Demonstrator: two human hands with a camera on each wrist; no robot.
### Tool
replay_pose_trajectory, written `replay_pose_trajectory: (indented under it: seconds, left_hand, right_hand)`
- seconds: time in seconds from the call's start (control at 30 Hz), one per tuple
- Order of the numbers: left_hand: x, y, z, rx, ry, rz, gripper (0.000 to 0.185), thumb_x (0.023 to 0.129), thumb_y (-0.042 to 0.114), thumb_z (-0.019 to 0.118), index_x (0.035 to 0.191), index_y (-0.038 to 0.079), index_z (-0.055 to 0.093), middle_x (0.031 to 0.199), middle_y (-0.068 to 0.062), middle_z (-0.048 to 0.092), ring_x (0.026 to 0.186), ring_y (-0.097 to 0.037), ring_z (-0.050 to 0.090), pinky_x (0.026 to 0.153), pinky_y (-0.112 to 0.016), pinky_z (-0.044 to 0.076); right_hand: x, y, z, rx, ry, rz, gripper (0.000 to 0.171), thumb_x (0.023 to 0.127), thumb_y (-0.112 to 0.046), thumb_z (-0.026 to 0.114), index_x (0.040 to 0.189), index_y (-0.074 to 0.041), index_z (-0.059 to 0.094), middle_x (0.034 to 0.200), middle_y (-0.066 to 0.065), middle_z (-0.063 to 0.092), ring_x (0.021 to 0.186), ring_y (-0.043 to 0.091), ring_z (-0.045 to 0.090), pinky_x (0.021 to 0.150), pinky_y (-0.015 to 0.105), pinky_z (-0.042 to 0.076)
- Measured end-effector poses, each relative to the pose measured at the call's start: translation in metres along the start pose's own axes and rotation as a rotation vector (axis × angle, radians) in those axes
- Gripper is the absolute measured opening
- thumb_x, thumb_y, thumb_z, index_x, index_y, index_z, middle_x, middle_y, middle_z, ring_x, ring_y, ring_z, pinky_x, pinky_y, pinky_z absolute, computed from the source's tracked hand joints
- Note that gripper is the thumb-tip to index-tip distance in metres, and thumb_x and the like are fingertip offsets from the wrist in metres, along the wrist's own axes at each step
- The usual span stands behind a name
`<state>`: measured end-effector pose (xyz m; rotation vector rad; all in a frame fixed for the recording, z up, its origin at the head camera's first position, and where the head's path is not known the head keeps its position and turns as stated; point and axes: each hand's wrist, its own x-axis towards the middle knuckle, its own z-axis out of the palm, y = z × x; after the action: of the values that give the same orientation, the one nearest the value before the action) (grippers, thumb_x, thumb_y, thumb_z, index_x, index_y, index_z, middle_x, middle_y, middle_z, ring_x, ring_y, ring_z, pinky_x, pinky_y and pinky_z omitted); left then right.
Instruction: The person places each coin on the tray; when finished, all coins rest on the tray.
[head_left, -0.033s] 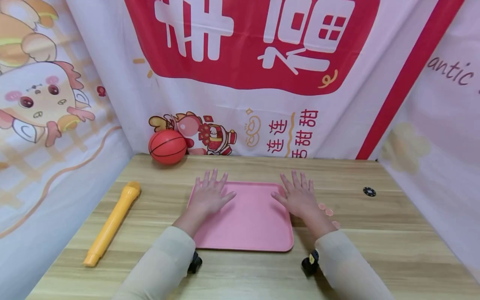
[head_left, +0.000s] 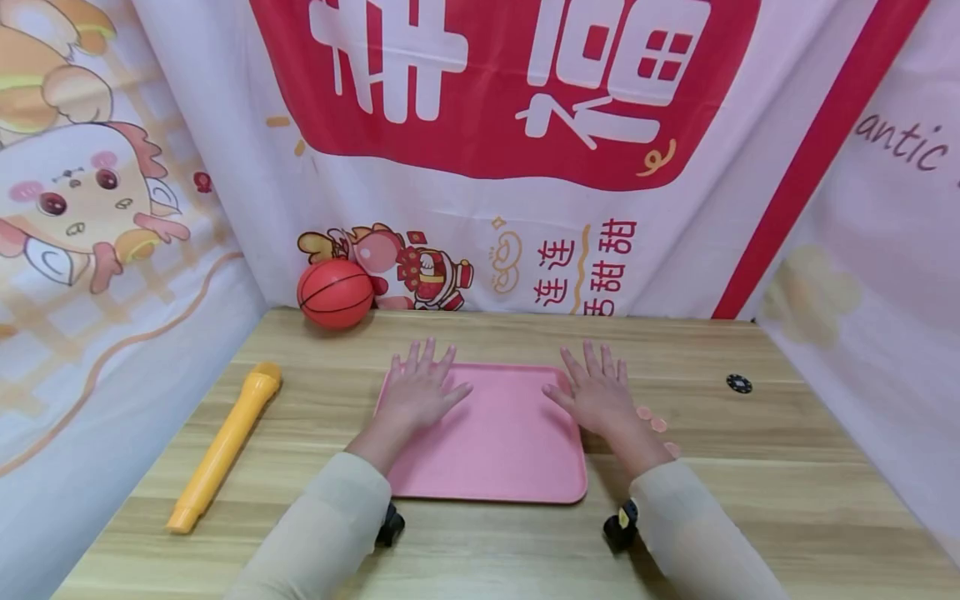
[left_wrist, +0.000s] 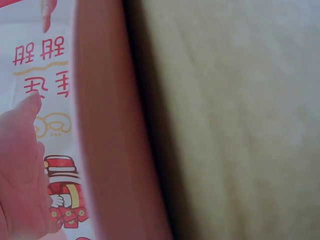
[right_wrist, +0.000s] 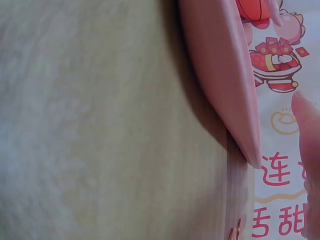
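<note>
Two hands lie flat in front of us, fingers spread and holding nothing: our left hand (head_left: 418,392) rests on the near-left part of the pink tray (head_left: 495,450), our right hand (head_left: 596,396) on its right edge. That tray sits mid-desk (head_left: 787,500). Left of it lies a yellow toy microphone (head_left: 225,446); farther back, an orange ball (head_left: 335,293) sits against the banner (head_left: 487,125).

Light wooden plank table (head_left: 750,517) carried everything. Flat pink rectangular plastic tray (head_left: 498,450) lay at centre. Long yellow plastic toy microphone (head_left: 225,446) lay near left edge. Small orange rubber basketball (head_left: 335,293) sat at back left corner. Small black round disc (head_left: 738,383) lay at right. Few small pink round chips (head_left: 657,425) lay just beside tray's right edge.
</note>
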<state>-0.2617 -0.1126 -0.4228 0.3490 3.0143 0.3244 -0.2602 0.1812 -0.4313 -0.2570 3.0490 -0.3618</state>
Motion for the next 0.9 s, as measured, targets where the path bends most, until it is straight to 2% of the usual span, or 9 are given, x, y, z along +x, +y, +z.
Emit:
replay_pose_trajectory:
  seconds: [0.2, 0.33, 0.47, 0.63, 0.7, 0.8, 0.83, 0.87, 0.9]
  left_hand:
    - [0.0, 0.001, 0.0, -0.021, -0.002, -0.002, 0.078, 0.098, 0.063, 0.034, 0.159, 0.02, 0.012, 0.165, -0.014, -0.005, 0.151, -0.038, -0.009, 0.119, -0.061, -0.006]
    - [-0.004, -0.006, -0.002, -0.096, 0.017, -0.016, 0.08, 0.098, 0.064, 0.033, 0.159, 0.017, 0.01, 0.164, -0.016, -0.004, 0.151, -0.039, -0.006, 0.12, -0.06, 0.0]
    - [-0.019, -0.023, -0.01, -0.271, 0.06, -0.037, 0.083, 0.098, 0.063, 0.034, 0.158, 0.012, 0.009, 0.164, -0.019, 0.001, 0.151, -0.041, 0.001, 0.12, -0.059, 0.007]
    - [-0.046, -0.058, -0.019, -0.51, 0.124, -0.078, 0.077, 0.101, 0.046, 0.045, 0.156, 0.002, 0.015, 0.161, -0.026, 0.017, 0.147, -0.045, 0.016, 0.118, -0.06, 0.016]
    - [-0.054, -0.072, -0.018, -0.572, 0.133, -0.101, 0.072, 0.101, 0.038, 0.048, 0.155, -0.001, 0.019, 0.157, -0.029, 0.023, 0.143, -0.047, 0.025, 0.116, -0.06, 0.023]
    - [-0.065, -0.089, -0.014, -0.685, 0.111, -0.145, 0.069, 0.101, 0.029, 0.051, 0.153, -0.003, 0.021, 0.154, -0.03, 0.028, 0.139, -0.048, 0.033, 0.113, -0.059, 0.03]
    - [-0.068, -0.092, -0.012, -0.727, 0.11, -0.148, 0.067, 0.101, 0.025, 0.051, 0.153, -0.005, 0.021, 0.152, -0.031, 0.03, 0.136, -0.048, 0.036, 0.112, -0.058, 0.033]
    - [-0.071, -0.095, -0.01, -0.766, 0.107, -0.154, 0.066, 0.1, 0.022, 0.052, 0.152, -0.006, 0.021, 0.151, -0.032, 0.032, 0.134, -0.048, 0.039, 0.11, -0.057, 0.035]
    - [-0.073, -0.098, -0.007, -0.801, 0.102, -0.156, 0.065, 0.1, 0.019, 0.052, 0.152, -0.008, 0.021, 0.15, -0.032, 0.034, 0.134, -0.047, 0.04, 0.11, -0.056, 0.037]
  right_hand:
    - [0.001, 0.003, 0.004, -0.002, 0.003, 0.012, 0.082, 0.095, -0.067, 0.038, 0.159, -0.021, 0.013, 0.165, 0.017, -0.006, 0.149, 0.044, -0.012, 0.117, 0.064, -0.009]
    - [-0.001, 0.008, 0.004, 0.034, 0.055, -0.001, 0.08, 0.096, -0.063, 0.04, 0.158, -0.016, 0.018, 0.164, 0.022, 0.0, 0.149, 0.046, -0.004, 0.118, 0.064, -0.001]
    - [-0.01, 0.017, 0.002, 0.167, 0.12, -0.002, 0.076, 0.098, -0.057, 0.043, 0.156, -0.012, 0.023, 0.162, 0.025, 0.008, 0.148, 0.047, 0.007, 0.118, 0.063, 0.011]
    - [-0.029, 0.037, -0.004, 0.385, 0.149, 0.062, 0.074, 0.098, -0.057, 0.043, 0.156, -0.013, 0.025, 0.162, 0.023, 0.013, 0.142, 0.047, 0.026, 0.113, 0.063, 0.027]
    - [-0.038, 0.046, -0.006, 0.462, 0.152, 0.086, 0.073, 0.099, -0.055, 0.044, 0.154, -0.011, 0.027, 0.161, 0.023, 0.017, 0.123, 0.049, 0.049, 0.102, 0.058, 0.043]
    - [-0.05, 0.06, -0.008, 0.571, 0.148, 0.127, 0.07, 0.099, -0.052, 0.046, 0.153, -0.011, 0.03, 0.158, 0.024, 0.023, 0.108, 0.047, 0.054, 0.076, 0.046, 0.056]
    - [-0.053, 0.064, -0.008, 0.602, 0.14, 0.144, 0.07, 0.099, -0.053, 0.045, 0.153, -0.012, 0.03, 0.158, 0.024, 0.025, 0.106, 0.045, 0.054, 0.069, 0.04, 0.056]
    - [-0.056, 0.068, -0.008, 0.647, 0.129, 0.162, 0.07, 0.099, -0.054, 0.045, 0.153, -0.012, 0.031, 0.156, 0.024, 0.026, 0.096, 0.045, 0.055, 0.061, 0.036, 0.055]
    - [-0.059, 0.072, -0.008, 0.674, 0.125, 0.176, 0.069, 0.099, -0.054, 0.045, 0.153, -0.012, 0.032, 0.155, 0.025, 0.028, 0.102, 0.043, 0.053, 0.058, 0.034, 0.054]
